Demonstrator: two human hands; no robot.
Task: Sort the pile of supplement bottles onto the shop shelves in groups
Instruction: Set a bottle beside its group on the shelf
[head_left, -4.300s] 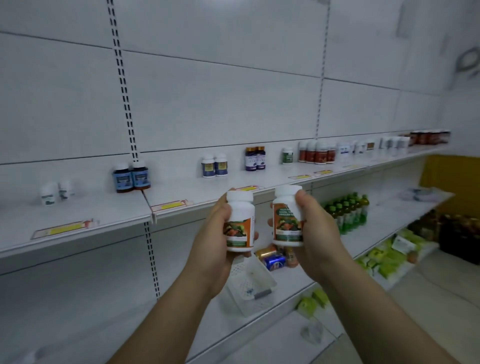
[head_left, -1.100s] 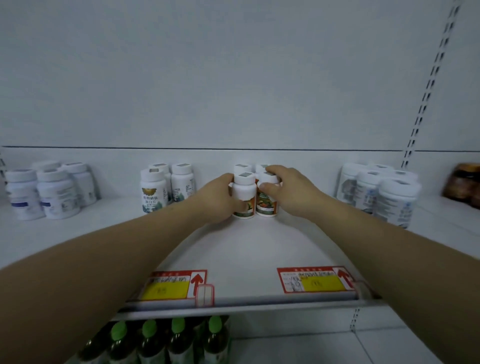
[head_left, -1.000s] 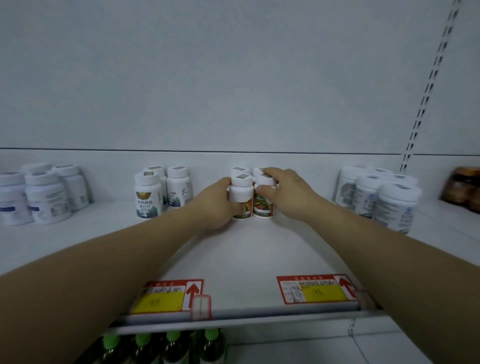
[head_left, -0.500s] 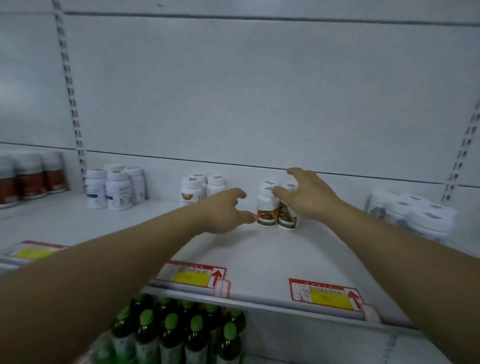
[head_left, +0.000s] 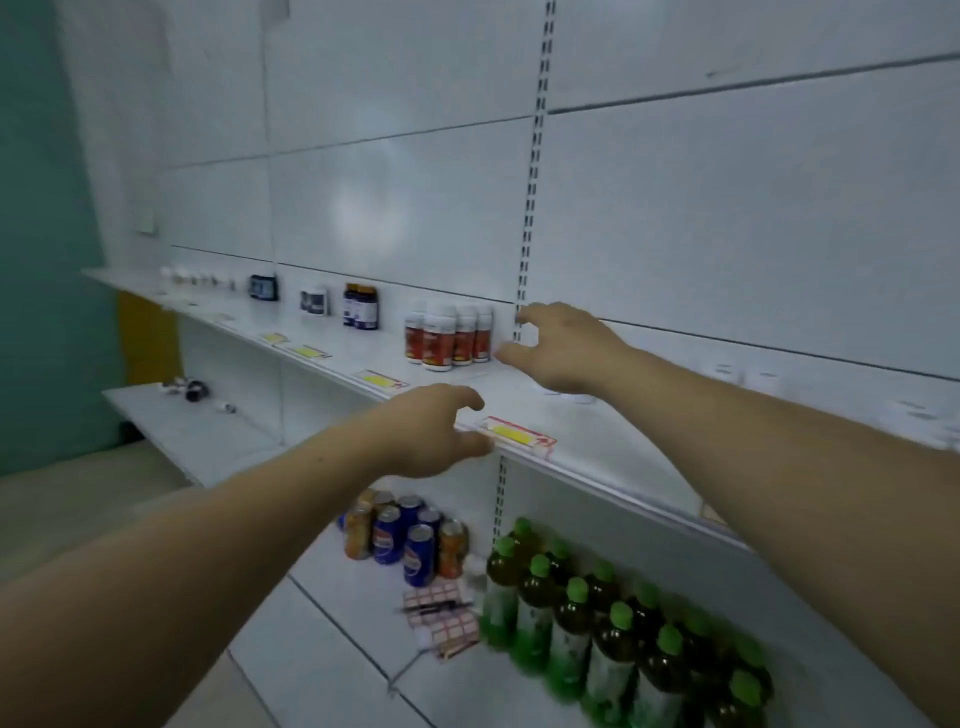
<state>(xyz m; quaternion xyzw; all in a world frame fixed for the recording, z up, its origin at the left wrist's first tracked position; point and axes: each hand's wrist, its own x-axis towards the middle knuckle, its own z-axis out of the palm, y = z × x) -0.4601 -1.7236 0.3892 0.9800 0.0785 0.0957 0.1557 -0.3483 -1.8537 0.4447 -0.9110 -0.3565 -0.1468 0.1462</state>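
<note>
white painted sheet metal everywhere: flat back panels, a slotted upright (head_left: 531, 171) running down the wall, and the upper shelf (head_left: 597, 447), a long smooth slab with a thin front lip. a yellow-and-red price tag (head_left: 515, 434) is clipped to that lip. a teal wall (head_left: 41, 208) closes the far left end.

open room: bare shelf surface between the two hands and on to the right. the lower shelf (head_left: 322, 649) is crowded toward the right: round cans (head_left: 405, 535) in blue and orange, dark bottles with green caps (head_left: 597, 613) packed in rows, and a sheet of red-edged stickers (head_left: 441, 618) lying flat between them.

left hand (head_left: 431, 431): over the front lip, just beside the price tag, fingers loosely curled, thumb out, gripping nothing. right hand (head_left: 563, 348): above the upper shelf, fingers spread and relaxed, also gripping nothing.

task items: the red-label bottles (head_left: 449, 335) are white cylinders with white caps, upright in a tight cluster at the back of the upper shelf, just left of the right hand. a pair of dark blue bottles (head_left: 360, 306) stands further left on the same shelf, apart from the red group. the pale smears (head_left: 743, 374) behind the right forearm are possibly more white bottles, but too blurred to confirm.
</note>
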